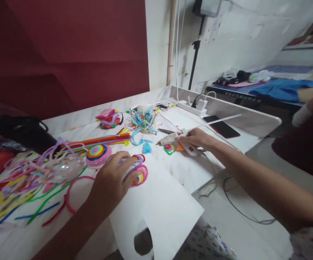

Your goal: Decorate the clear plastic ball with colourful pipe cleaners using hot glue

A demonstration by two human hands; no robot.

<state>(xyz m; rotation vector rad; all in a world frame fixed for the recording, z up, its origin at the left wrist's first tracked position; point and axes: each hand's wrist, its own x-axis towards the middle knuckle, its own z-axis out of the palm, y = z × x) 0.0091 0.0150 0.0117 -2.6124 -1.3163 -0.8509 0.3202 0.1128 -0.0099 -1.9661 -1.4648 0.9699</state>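
My left hand (111,177) is closed over a colourful coiled pipe-cleaner piece (141,175), pink, purple, yellow and white, whose left part my fingers cover. Under it lies a white sheet of paper (164,206) with a hole cut near its front edge. My right hand (197,139) grips a white hot glue gun (190,148), its nozzle pointing left over the table. A long clear glue stick (224,119) slants up behind that hand. Just below the nozzle sits a small green-edged coiled piece (169,149). A round rainbow-ringed piece (98,155) rests left of my left hand.
Loose pipe cleaners (18,195) spread across the left, beside a clear plastic dome (68,168). Behind are a pink coiled piece (110,118), a blue tangle (144,119) and scissors (168,131). A phone (221,126) and charger (202,104) lie right. Cables (243,213) trail on the floor.
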